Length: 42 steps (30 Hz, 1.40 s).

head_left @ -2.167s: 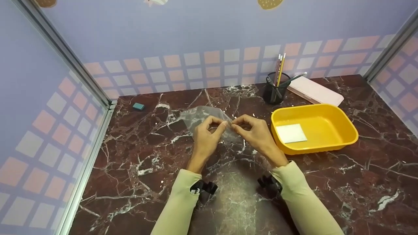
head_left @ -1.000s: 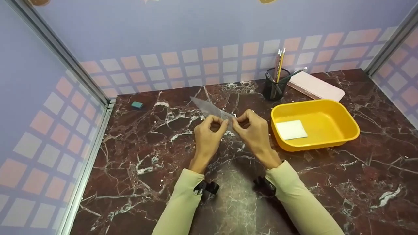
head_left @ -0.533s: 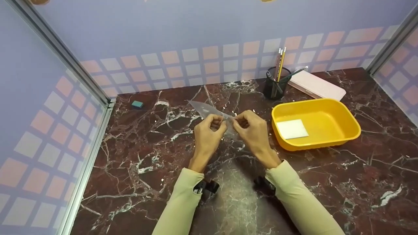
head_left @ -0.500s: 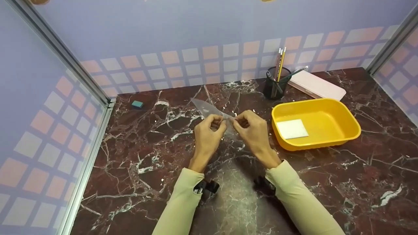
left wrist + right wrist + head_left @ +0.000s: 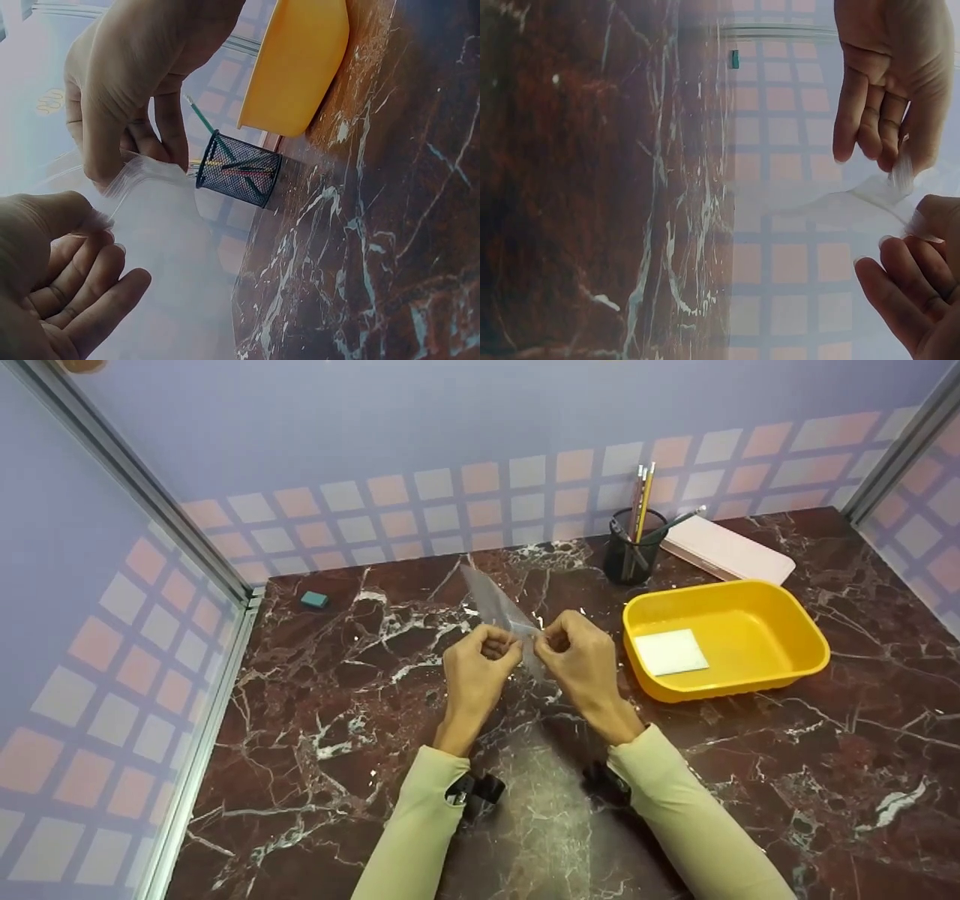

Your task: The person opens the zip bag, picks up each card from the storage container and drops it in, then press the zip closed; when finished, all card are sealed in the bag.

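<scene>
A clear plastic zip bag is held up over the table, its far end pointing away toward the wall. My left hand pinches the bag's edge between thumb and forefinger. Close beside it, my right hand pinches the same edge, with only a small gap between the fingertips of both hands. In the left wrist view the bag's edge looks ridged and runs from one hand to the other. The right wrist view has the thin bag hanging from both pinches; nothing is visible inside it.
On the right stands a yellow tray with a white square in it. Behind are a black mesh cup of pencils and a pale pink case. A teal eraser lies back left. Walls border the table.
The bag, spread leftward at first, has turned edge-on, and its far end has swung right and away. Both hands keep their pinch, the right wrist a little nearer. The view has tilted slightly.
</scene>
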{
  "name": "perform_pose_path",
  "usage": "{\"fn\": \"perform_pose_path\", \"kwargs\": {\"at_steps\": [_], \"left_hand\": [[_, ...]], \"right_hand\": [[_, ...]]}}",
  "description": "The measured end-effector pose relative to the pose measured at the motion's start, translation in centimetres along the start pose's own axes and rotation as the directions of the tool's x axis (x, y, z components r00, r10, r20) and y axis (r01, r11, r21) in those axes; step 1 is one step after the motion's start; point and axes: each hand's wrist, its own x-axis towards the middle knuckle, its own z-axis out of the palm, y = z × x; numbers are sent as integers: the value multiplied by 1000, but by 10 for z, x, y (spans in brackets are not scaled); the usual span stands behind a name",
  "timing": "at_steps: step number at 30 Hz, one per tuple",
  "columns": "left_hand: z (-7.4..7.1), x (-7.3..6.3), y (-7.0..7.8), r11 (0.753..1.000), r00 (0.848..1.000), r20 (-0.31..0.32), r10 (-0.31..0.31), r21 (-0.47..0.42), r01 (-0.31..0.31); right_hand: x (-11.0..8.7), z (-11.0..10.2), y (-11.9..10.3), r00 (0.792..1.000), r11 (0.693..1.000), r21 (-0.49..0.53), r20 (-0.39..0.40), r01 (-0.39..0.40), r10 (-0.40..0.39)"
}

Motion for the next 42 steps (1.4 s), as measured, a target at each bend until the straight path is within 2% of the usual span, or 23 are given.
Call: {"fn": "perform_pose_path", "kwargs": {"at_steps": [10, 17, 22, 25, 28, 33, 36, 39, 42], "left_hand": [[-3, 1, 2, 992, 994, -34, -106, 64, 108], [-7, 3, 9, 977, 984, -35, -177, 112, 180], [-10, 5, 13, 967, 979, -50, -200, 149, 205], [-11, 5, 14, 965, 979, -58, -196, 167, 203], [-10, 4, 16, 970, 983, -59, -175, 162, 183], [-6, 2, 16, 986, 991, -80, -108, 117, 117], [-5, 2, 13, 993, 994, -92, -52, 99, 61], [-6, 3, 9, 998, 998, -68, -9, 69, 14], [-8, 4, 7, 1000, 1000, -24, -5, 31, 6]], "right_hand": [[2, -1, 1, 999, 999, -50, -43, 23, -25], [5, -5, 5, 999, 997, -73, -48, 19, -23], [6, -8, 6, 998, 996, -87, -57, 18, -23], [7, -9, 7, 998, 995, -101, -57, 15, -21], [7, -10, 5, 999, 997, -73, -35, -6, 3], [9, -11, -3, 993, 993, 33, 27, -115, 114], [9, -11, -6, 984, 985, 45, 70, -167, 163], [8, -11, -5, 981, 986, 35, 109, -164, 159], [8, -12, -4, 982, 989, 33, 127, -145, 139]]}}
